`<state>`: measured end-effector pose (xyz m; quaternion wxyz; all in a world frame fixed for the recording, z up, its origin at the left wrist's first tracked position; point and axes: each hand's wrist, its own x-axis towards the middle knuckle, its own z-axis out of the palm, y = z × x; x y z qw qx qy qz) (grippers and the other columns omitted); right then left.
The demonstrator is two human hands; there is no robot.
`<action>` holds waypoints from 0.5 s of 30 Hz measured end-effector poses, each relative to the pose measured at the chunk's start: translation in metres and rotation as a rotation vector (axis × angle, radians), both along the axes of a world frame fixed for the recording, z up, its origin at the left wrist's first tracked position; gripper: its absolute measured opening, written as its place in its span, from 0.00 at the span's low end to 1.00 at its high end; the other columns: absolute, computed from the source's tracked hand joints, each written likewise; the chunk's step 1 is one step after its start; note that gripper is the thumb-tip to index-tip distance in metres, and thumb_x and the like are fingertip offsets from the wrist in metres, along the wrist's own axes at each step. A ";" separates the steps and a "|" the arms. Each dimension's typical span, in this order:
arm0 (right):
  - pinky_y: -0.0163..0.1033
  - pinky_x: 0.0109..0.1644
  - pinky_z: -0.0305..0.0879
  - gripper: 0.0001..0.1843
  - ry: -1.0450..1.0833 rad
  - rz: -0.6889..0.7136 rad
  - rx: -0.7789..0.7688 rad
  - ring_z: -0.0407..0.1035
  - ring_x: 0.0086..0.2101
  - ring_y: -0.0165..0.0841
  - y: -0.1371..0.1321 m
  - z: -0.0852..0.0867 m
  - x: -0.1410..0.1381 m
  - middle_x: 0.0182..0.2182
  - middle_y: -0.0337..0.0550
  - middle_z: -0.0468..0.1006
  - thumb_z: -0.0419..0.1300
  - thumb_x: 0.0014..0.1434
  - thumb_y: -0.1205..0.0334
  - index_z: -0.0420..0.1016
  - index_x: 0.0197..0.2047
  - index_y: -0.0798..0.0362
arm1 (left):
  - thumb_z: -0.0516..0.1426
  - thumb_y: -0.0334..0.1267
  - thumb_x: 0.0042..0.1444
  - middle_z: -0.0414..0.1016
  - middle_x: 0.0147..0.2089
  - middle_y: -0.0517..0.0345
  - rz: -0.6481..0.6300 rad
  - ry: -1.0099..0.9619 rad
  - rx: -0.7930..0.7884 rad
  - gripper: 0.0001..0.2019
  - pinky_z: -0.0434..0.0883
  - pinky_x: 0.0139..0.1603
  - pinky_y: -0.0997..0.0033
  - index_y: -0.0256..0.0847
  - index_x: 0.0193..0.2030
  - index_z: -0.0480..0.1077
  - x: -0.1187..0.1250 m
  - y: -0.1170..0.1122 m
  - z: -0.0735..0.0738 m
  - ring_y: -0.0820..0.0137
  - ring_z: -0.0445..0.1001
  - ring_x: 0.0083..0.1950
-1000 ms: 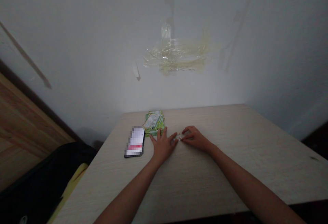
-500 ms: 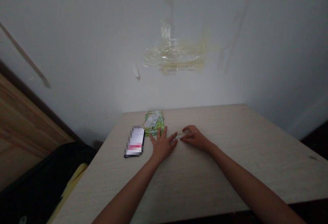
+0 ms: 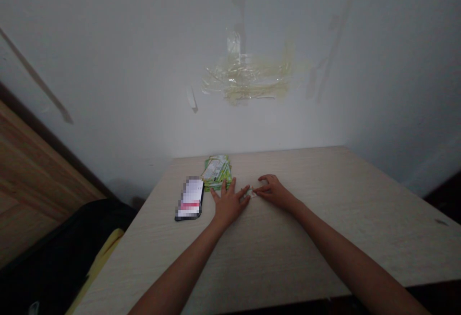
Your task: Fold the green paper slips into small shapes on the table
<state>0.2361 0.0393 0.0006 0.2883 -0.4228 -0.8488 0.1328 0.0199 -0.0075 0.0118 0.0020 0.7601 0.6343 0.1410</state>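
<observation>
"How far along is it?"
"Seemingly midway: the piece [image 3: 252, 193] lies on the tabletop [image 3: 324, 175], just below the frame's centre, both hands at it; no finished result shows."
"The hands?"
"The left hand [image 3: 227, 205] is spread open; the right hand [image 3: 276, 193] has fingertips at the piece's right edge, grip unclear."
"Since the earlier frame?"
"The right fingertips sit slightly higher; packets [image 3: 218, 167] and phone [image 3: 193, 198], left of centre, haven't moved."

Tabletop [image 3: 273, 248] matt, wood-grained; wall [image 3: 126, 65] matt; tape [image 3: 242, 78] glossy, wrinkled plastic.
</observation>
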 end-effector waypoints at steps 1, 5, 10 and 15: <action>0.50 0.60 0.58 0.10 0.007 -0.001 0.003 0.60 0.54 0.41 0.000 0.000 0.000 0.52 0.48 0.69 0.61 0.59 0.52 0.81 0.43 0.40 | 0.46 0.60 0.59 0.51 0.72 0.60 0.001 -0.001 0.005 0.22 0.32 0.60 0.22 0.73 0.60 0.61 0.000 0.000 0.000 0.46 0.42 0.72; 0.48 0.60 0.58 0.10 0.033 0.045 0.011 0.61 0.53 0.39 -0.001 0.001 0.002 0.52 0.47 0.70 0.61 0.59 0.52 0.81 0.43 0.39 | 0.47 0.60 0.59 0.52 0.71 0.60 0.007 0.006 0.029 0.21 0.32 0.60 0.22 0.74 0.60 0.60 0.001 -0.001 -0.001 0.47 0.43 0.72; 0.47 0.60 0.58 0.09 0.027 0.065 0.033 0.61 0.53 0.39 -0.002 0.001 0.003 0.50 0.47 0.70 0.62 0.58 0.52 0.82 0.41 0.40 | 0.47 0.59 0.60 0.51 0.72 0.61 0.013 0.015 0.007 0.21 0.32 0.61 0.24 0.72 0.60 0.61 0.002 -0.002 0.002 0.47 0.42 0.72; 0.49 0.59 0.58 0.09 0.015 0.040 0.062 0.61 0.52 0.40 -0.002 0.001 0.000 0.49 0.47 0.70 0.61 0.59 0.52 0.82 0.41 0.39 | 0.47 0.60 0.59 0.51 0.72 0.60 0.002 0.006 -0.004 0.21 0.33 0.59 0.21 0.74 0.60 0.60 0.001 -0.001 0.002 0.45 0.43 0.72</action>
